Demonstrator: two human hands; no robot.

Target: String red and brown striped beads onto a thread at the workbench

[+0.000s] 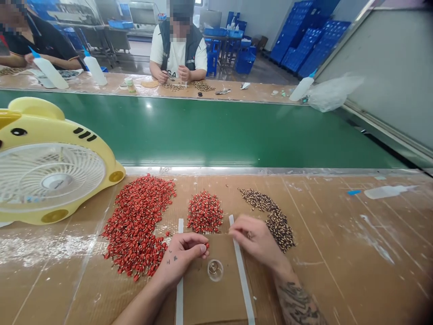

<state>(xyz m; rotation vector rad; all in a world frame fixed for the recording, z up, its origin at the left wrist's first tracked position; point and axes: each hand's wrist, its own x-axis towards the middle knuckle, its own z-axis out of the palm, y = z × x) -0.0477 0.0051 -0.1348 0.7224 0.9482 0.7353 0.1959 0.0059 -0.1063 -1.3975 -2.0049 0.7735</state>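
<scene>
Between the thumb and fingers of my left hand (pixel 186 253) is a small red piece (pixel 207 245), like those in the piles. My right hand (pixel 254 237) has its fingertips pinched together over the right tape strip; whatever they hold is too small to make out. Below and between the hands, a small clear round dish (pixel 215 270) with a little liquid in it rests on a cardboard sheet (pixel 213 302). Past my hands lies a small pile of red pieces (pixel 204 212). A larger red pile (pixel 138 225) spreads to the left, and dark-and-gold bits (pixel 280 225) lie beyond my right hand.
A yellow fan (pixel 57 167) stands at the left. A squeeze bottle (pixel 387 192) lies at the right, its blue cap (pixel 354 192) beside it. Across the green belt (pixel 237 131), a co-worker (pixel 178 49) handles small parts; another person (pixel 43 40) sits far left.
</scene>
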